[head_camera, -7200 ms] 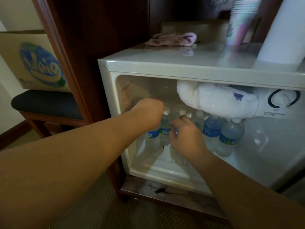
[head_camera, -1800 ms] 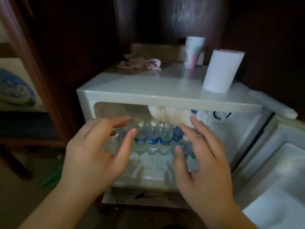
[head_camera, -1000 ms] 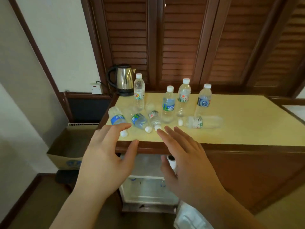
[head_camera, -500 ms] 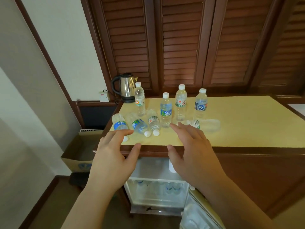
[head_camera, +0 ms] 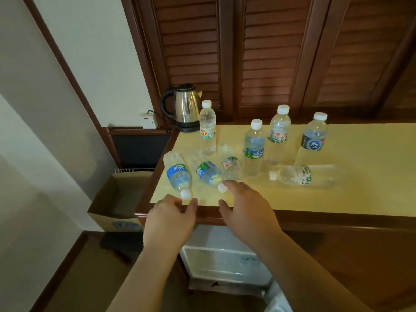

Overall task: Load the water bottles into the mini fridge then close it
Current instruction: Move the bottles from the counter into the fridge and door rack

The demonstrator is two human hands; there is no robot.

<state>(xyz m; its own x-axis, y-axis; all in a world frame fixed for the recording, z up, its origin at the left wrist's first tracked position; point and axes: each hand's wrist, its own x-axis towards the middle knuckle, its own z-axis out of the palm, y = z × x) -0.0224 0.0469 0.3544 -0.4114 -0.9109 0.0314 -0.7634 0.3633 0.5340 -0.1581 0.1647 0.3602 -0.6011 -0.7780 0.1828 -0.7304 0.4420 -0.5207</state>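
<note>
At lower centre of the frame our left hand (head_camera: 171,218) and right hand (head_camera: 245,206) reach with fingers loosely spread, holding nothing, toward eight clear plastic water bottles (head_camera: 253,147) on the yellow wooden counter (head_camera: 360,188) mid-frame; four stand, four lie. Below, the white mini fridge (head_camera: 225,262) stands open, so we judge loading unfinished

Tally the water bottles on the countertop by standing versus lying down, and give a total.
Standing bottles: 4, from the one by the kettle to the dark-labelled one on the right.
Lying bottles: 4, from the leftmost to the rightmost.
Total: 8.
</note>
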